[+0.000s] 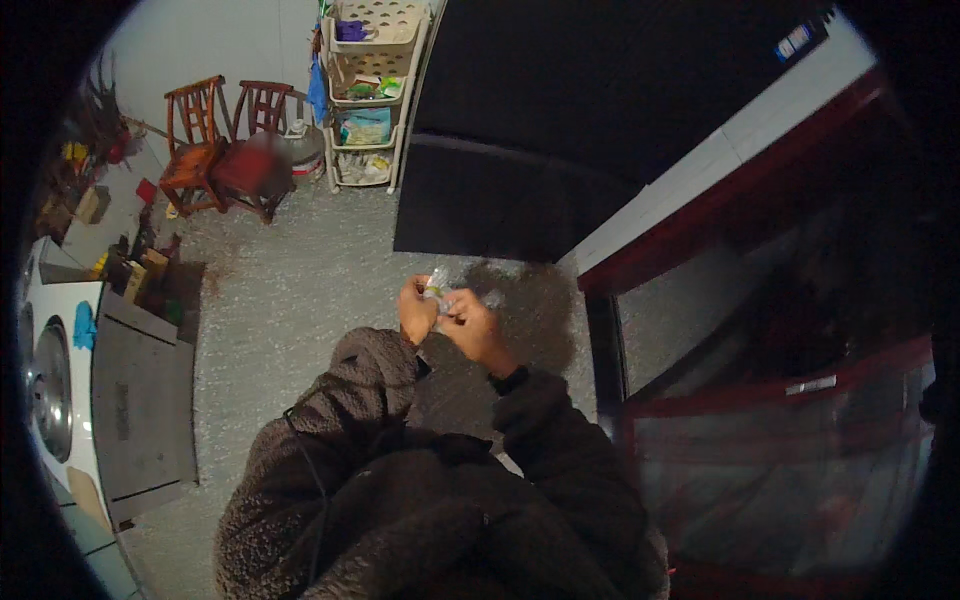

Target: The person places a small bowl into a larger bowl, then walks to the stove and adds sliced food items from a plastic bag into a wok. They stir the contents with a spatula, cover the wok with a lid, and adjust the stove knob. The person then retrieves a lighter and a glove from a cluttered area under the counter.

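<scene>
My left hand [416, 314] and my right hand [476, 328] meet in front of me, both closed on a small clear plastic wrapper [440, 276]. Something yellowish shows in or against the plastic between the fingers, too small to make out. The left fingers pinch its left side, while the right thumb and fingers grip its lower right part. Dark fleecy sleeves cover both forearms. Part of the wrapper is hidden behind the fingers.
Ahead stands a tall dark cabinet [520, 190], with a cream tiered rack [372, 98] beside it. Two wooden chairs [196, 150] are at the far left. A white stove [84, 380] stands at my left, and a red-framed glass door [770, 400] at my right.
</scene>
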Motion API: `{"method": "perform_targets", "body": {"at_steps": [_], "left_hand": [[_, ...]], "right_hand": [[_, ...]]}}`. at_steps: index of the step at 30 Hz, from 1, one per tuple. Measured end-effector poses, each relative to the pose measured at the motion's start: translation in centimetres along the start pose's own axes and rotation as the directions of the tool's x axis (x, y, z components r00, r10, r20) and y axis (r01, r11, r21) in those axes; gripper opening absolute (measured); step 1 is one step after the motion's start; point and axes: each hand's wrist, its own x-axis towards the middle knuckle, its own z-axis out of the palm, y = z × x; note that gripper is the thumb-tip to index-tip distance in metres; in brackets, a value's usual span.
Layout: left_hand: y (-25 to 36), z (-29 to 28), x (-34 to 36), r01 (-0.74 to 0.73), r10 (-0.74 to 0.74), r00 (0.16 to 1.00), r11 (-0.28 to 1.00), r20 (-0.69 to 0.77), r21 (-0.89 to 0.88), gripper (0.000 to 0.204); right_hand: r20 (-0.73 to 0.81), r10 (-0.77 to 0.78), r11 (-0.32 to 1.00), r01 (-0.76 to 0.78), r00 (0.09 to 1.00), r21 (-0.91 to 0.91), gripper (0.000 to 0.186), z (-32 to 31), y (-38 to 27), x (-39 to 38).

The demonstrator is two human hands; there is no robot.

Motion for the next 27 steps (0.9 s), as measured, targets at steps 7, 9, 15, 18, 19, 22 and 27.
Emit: {"method": "perform_targets", "body": {"at_steps": [7, 9, 15, 18, 19, 22, 27], "left_hand": [[-2.6, 5.8, 9.3, 0.143, -0.143, 0.99, 0.984, 0.004, -0.11, 0.018], [-2.9, 6.1, 11.2, 0.163, -0.156, 0.984, 0.984, 0.09, -0.072, 0.017], [-5.1, 6.0, 16.1, 0.418, -0.21, 0.844, 0.835, 0.494, -0.359, 0.013], [-5.6, 5.7, 17.5, 0.585, -0.353, 0.743, 0.756, 0.569, -0.295, 0.022], [-5.7, 5.5, 17.8, 0.613, -0.364, 0.729, 0.724, 0.579, -0.317, 0.024], [-6.2, 6.1, 18.3, 0.703, -0.367, 0.68, 0.574, 0.635, -0.42, 0.033], [-8.6, 7.1, 17.1, 0.419, -0.383, 0.888, 0.902, 0.255, -0.105, 0.023]], "right_hand": [[-0.09, 0.107, 0.983, -0.119, 0.99, -0.14, 0.016, -0.6, 6.3, 11.0], [-0.093, 0.177, 0.975, -0.188, 0.98, -0.12, 0.01, -1.6, 8.0, 13.4], [0.057, 0.309, 0.951, -0.308, 0.949, -0.025, 0.009, -2.2, 13.2, 18.9], [0.133, 0.098, 0.982, -0.117, 0.986, 0.145, 0.01, -2.5, 14.8, 21.2], [0.256, 0.154, 0.949, -0.214, 0.954, 0.23, 0.012, -2.9, 15.3, 22.1], [0.631, 0.289, 0.766, -0.569, 0.72, 0.298, 0.022, -4.4, 17.5, 25.6], [0.452, 0.37, 0.929, -0.323, 0.812, -0.18, 0.061, -8.8, 24.0, 35.1]]}}
